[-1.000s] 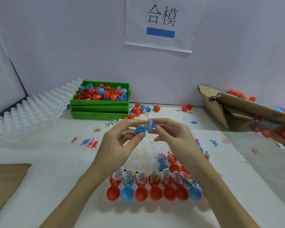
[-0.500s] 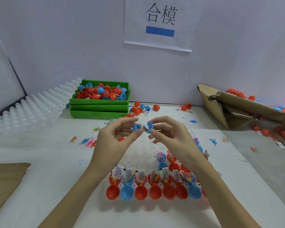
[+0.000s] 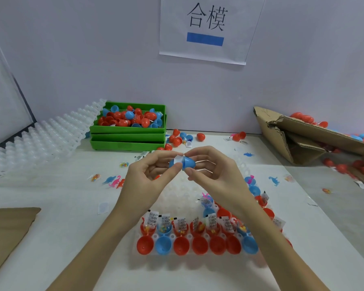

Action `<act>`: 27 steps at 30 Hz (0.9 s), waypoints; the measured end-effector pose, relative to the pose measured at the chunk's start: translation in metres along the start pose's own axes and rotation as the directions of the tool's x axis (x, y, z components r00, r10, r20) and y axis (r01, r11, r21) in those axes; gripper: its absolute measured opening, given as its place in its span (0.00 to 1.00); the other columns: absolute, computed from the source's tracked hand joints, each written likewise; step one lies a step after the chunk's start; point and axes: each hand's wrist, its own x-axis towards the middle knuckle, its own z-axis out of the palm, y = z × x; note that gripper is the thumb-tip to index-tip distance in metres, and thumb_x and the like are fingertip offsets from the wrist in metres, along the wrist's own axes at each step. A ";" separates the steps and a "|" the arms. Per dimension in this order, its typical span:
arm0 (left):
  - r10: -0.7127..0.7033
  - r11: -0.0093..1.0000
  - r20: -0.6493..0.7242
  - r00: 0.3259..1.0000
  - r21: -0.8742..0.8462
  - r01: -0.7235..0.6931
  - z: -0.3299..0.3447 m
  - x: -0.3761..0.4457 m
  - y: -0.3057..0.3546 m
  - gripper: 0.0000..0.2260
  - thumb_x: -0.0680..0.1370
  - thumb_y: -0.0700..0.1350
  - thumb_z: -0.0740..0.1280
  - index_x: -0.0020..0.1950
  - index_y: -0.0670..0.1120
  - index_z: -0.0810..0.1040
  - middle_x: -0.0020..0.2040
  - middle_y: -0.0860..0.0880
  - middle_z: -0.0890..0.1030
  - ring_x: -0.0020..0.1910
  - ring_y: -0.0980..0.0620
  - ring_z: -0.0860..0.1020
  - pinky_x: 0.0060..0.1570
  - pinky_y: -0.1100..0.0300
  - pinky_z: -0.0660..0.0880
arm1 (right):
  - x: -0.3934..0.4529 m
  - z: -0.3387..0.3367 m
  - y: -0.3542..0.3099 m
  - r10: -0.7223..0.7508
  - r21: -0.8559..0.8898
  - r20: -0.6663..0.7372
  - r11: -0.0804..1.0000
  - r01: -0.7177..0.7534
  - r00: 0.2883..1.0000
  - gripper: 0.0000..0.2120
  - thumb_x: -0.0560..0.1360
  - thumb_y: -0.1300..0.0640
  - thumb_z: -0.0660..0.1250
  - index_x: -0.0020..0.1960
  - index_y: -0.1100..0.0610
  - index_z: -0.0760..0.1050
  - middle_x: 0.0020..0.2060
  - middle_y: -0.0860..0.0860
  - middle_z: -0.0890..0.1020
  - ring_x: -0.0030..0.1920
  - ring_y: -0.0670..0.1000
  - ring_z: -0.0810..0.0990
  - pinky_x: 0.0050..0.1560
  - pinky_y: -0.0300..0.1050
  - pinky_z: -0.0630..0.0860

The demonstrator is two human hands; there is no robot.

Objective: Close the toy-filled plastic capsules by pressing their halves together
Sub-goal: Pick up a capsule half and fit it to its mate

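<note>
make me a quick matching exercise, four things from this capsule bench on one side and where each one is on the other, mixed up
Things
1. blue capsule
2. green trays
3. cardboard box
4. paper sign

Places
A. on the wall
B. far right, lying open
C. between both hands
D. stacked at the back left

Pairs: 1-C, 2-D, 3-B, 4-A

The capsule (image 3: pixel 185 162) is showing blue, with a white slip (image 3: pixel 179 159) poking out at its seam. Red and blue halves (image 3: pixel 194 244) are lining the white tray (image 3: pixel 183 192) — behind, green bins (image 3: pixel 128 136) are brimming with the same two colours
</note>
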 end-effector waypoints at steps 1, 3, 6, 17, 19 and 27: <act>-0.004 1.000 -0.002 1.000 -0.013 0.004 0.000 0.000 0.000 0.09 0.78 0.45 0.74 0.59 0.50 0.86 0.51 0.54 0.88 0.51 0.53 0.86 0.51 0.65 0.81 | 0.000 0.001 0.000 0.005 0.026 -0.010 1.000 -0.005 1.000 0.13 0.77 0.62 0.75 0.59 0.52 0.80 0.50 0.46 0.85 0.50 0.51 0.87 0.49 0.41 0.84; -0.003 1.000 -0.011 1.000 -0.028 0.003 -0.001 0.001 -0.001 0.08 0.80 0.43 0.73 0.58 0.49 0.86 0.50 0.54 0.88 0.50 0.52 0.86 0.49 0.67 0.80 | 0.000 0.003 -0.001 0.007 0.049 -0.031 0.999 -0.006 0.999 0.13 0.77 0.62 0.75 0.59 0.51 0.80 0.50 0.47 0.85 0.50 0.51 0.87 0.49 0.40 0.83; 0.025 0.999 -0.049 0.998 0.037 -0.023 0.000 0.000 -0.005 0.08 0.80 0.40 0.72 0.56 0.49 0.87 0.49 0.55 0.88 0.48 0.54 0.87 0.46 0.68 0.80 | -0.001 0.008 0.001 0.005 0.069 -0.038 0.998 -0.002 0.999 0.14 0.76 0.63 0.75 0.58 0.50 0.80 0.51 0.47 0.85 0.50 0.51 0.87 0.50 0.39 0.83; 0.153 0.969 -0.101 0.983 0.213 -0.129 0.002 -0.004 -0.010 0.13 0.79 0.36 0.73 0.61 0.48 0.86 0.55 0.55 0.87 0.54 0.58 0.86 0.53 0.65 0.82 | -0.001 0.012 0.003 -0.010 0.058 -0.027 0.998 0.012 1.000 0.14 0.77 0.64 0.74 0.58 0.51 0.80 0.52 0.47 0.84 0.51 0.51 0.87 0.53 0.41 0.83; 0.044 0.996 -0.125 0.991 0.086 -0.034 0.000 -0.002 -0.010 0.12 0.78 0.37 0.74 0.58 0.49 0.88 0.52 0.55 0.88 0.53 0.57 0.86 0.54 0.63 0.82 | -0.002 0.013 0.002 -0.027 0.068 -0.013 0.997 0.028 1.000 0.13 0.77 0.64 0.74 0.59 0.53 0.79 0.52 0.47 0.84 0.51 0.51 0.87 0.53 0.41 0.83; 0.281 0.895 -0.044 0.959 0.372 -0.245 0.005 -0.006 -0.009 0.12 0.79 0.38 0.73 0.62 0.46 0.86 0.57 0.52 0.87 0.55 0.58 0.85 0.53 0.63 0.83 | -0.002 0.015 0.004 0.006 0.062 -0.056 0.998 -0.002 0.998 0.13 0.77 0.63 0.75 0.58 0.51 0.80 0.51 0.48 0.85 0.49 0.50 0.87 0.51 0.40 0.83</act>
